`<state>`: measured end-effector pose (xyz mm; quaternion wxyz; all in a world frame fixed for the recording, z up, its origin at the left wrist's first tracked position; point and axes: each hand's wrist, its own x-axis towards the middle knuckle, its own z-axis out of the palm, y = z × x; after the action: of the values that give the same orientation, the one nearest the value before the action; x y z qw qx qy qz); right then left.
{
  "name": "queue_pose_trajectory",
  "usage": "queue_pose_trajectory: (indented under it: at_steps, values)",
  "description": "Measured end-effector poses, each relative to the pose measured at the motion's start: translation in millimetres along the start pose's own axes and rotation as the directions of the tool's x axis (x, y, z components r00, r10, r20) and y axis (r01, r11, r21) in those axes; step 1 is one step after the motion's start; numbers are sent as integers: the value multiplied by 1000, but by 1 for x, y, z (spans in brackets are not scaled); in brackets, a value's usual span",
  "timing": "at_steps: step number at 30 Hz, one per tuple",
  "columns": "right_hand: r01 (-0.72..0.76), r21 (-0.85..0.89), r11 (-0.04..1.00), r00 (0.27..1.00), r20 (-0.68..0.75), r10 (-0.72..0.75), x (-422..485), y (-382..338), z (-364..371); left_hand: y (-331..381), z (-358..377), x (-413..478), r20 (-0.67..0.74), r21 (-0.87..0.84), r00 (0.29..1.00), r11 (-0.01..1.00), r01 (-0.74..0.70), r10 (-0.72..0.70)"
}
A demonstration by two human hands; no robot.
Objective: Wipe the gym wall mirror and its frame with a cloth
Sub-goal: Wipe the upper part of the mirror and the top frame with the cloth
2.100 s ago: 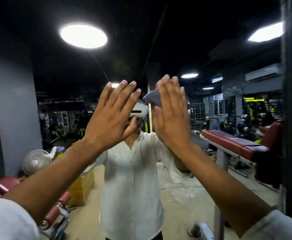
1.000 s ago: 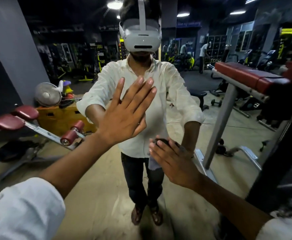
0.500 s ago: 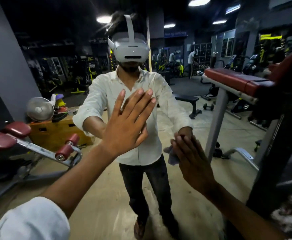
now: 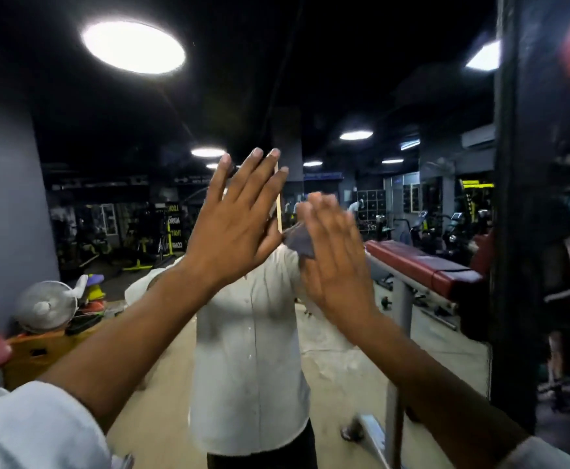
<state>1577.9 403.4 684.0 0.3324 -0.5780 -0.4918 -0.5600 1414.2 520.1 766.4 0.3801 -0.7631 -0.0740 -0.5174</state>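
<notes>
Noted: left hand (image 4: pixel 239 225) flat on the mirror (image 4: pixel 341 353), fingers straight; right hand (image 4: pixel 336 265), fingers straight though blurred, presses the cloth (image 4: pixel 298 240) against it alongside; risks judged: bare palm smearing it, the unpinched cloth slipping free

Grey cloth (image 4: pixel 298 240), red bench pad (image 4: pixel 422 265)

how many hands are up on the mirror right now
2. The left hand lies flat and bare on the mirror near the centre. The right hand, just to its right and blurred, presses a grey cloth against the glass.
</notes>
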Motion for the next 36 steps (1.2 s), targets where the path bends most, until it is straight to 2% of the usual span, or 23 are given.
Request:
queue_pose_trajectory:
  at_steps: [3,5,7,10,13,15,16,21,23,25,27,29,34,36]
  values:
    - [-250,82,965,961,-101,258,22,35,-7,1,3,3,16,54,1000,999,-7,6]
    - [-335,145,931,919,-169,357,36,46,-10,2,5,1,27,72,1000,997,-6,4]
    - [-366,161,917,892,-220,394,52,42,-8,2,5,2,25,67,1000,998,9,-11]
    - [-319,126,939,918,-206,339,72,22,-3,2,0,12,-35,47,999,998,38,-36]
    - [-108,66,992,986,-117,116,80,17,-5,5,-5,32,-136,-7,988,998,66,-67]
    - [-3,40,999,997,-83,6,84,32,-11,9,-3,42,-138,-15,987,997,80,-81]
    - [-13,34,999,996,-93,16,87,40,-14,12,0,43,-108,13,992,997,71,-69]
    - [-255,71,964,942,-206,265,96,51,-17,12,8,45,9,88,1000,996,0,0]
    - [-241,67,968,947,-204,250,92,40,-13,12,9,44,38,101,999,995,-16,12]
    - [-161,47,986,974,-155,166,84,35,-11,12,9,44,54,106,998,994,-20,14]
    - [-47,25,999,995,-90,49,78,42,-14,15,7,48,37,90,999,996,5,-9]
    - [-6,9,1000,998,-62,6,77,58,-19,22,6,54,0,63,999,997,35,-35]
    - [-207,57,977,965,-149,214,75,60,-20,43,18,53,1,109,998,992,-58,58]
    - [-206,50,977,967,-146,211,62,49,-14,43,21,51,10,111,997,991,-81,80]
